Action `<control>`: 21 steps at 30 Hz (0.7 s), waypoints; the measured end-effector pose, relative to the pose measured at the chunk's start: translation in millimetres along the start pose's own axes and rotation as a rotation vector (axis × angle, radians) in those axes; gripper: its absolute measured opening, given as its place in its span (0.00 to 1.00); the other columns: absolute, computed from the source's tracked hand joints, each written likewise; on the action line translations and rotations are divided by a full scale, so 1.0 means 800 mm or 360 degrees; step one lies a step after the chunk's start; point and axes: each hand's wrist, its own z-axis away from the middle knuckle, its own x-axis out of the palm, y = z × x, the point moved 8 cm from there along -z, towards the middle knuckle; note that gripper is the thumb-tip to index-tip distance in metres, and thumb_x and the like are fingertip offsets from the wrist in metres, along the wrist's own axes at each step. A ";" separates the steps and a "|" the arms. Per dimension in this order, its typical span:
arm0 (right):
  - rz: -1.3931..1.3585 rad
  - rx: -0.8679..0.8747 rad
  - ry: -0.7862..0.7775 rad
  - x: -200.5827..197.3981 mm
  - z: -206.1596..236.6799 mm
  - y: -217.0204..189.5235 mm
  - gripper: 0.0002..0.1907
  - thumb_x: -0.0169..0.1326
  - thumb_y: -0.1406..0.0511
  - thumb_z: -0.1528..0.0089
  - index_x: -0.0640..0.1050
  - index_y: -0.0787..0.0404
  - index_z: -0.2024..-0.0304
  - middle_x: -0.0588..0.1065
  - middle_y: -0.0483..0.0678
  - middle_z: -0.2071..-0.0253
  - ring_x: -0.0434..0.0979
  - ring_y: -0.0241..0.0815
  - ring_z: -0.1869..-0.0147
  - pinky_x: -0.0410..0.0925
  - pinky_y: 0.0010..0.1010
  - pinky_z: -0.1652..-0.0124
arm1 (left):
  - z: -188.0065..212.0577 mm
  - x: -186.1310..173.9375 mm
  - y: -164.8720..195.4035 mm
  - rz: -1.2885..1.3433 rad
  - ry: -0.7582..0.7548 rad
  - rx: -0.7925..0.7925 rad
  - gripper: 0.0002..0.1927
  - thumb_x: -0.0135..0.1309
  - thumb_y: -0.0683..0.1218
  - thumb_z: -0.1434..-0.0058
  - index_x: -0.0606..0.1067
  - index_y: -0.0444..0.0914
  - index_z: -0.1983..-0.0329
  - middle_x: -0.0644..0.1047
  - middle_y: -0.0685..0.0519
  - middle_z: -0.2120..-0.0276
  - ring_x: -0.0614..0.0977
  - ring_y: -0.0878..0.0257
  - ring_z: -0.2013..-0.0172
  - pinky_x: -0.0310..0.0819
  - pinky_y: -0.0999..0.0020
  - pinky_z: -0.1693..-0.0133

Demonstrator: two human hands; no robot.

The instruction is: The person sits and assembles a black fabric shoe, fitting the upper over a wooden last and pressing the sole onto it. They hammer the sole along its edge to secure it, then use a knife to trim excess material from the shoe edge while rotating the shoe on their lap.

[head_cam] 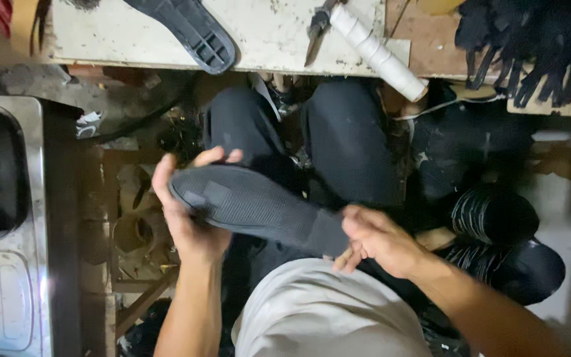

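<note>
Black rubber sole (pixel 256 208) gripped at both ends, tread side up, over the lap. Left hand (pixel 190 215) clamped around the toe end, thumb and fingertips curling over the far rim, palm beneath. Right hand (pixel 375 241) closed on the heel end, fingers tucked under, thumb on top. Long axis running from upper left down to lower right, toe higher and farther from the body, heel lower and nearer. Both hands in contact; neither nearer than the other, 1 at each end. Dark trousers (pixel 345 142) just behind the sole, pale shirt (pixel 318 314) below. Worn white bench (pixel 272 39) across the top, well apart from the hands, carrying 1 more sole (pixel 190 30), upturned and ribbed, plus pliers (pixel 317 26) beside a white roll (pixel 378 53). Heap of black straps (pixel 530 46) at upper right. Steel sink (pixel 8 225) along the left edge. Stacked black pieces (pixel 494 215) on the floor at right.
</note>
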 end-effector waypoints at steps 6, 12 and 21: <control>0.1736 -0.1383 0.0995 -0.003 0.010 -0.227 0.16 0.61 0.63 0.36 0.79 0.69 0.51 0.80 0.55 0.54 0.83 0.47 0.58 0.74 0.32 0.60 | -0.028 0.017 -0.058 -0.0152 0.0088 -0.0450 0.25 0.53 0.57 0.30 0.66 0.38 0.39 0.77 0.40 0.54 0.81 0.47 0.53 0.79 0.51 0.50; 0.2953 -0.1831 0.1322 0.002 -0.075 -0.318 0.16 0.64 0.65 0.37 0.81 0.65 0.48 0.79 0.55 0.58 0.76 0.54 0.52 0.68 0.48 0.52 | -0.037 0.013 -0.119 -0.0001 0.0431 -0.1037 0.24 0.45 0.60 0.33 0.69 0.39 0.44 0.79 0.44 0.59 0.81 0.52 0.61 0.78 0.53 0.57; 0.0769 -0.1350 0.0753 -0.026 -0.011 -0.231 0.30 0.55 0.62 0.32 0.65 0.60 0.29 0.76 0.49 0.58 0.79 0.39 0.64 0.76 0.34 0.67 | -0.031 0.058 -0.177 -0.0052 -0.0121 -0.1020 0.23 0.45 0.58 0.31 0.66 0.37 0.43 0.79 0.47 0.54 0.81 0.57 0.52 0.76 0.59 0.47</control>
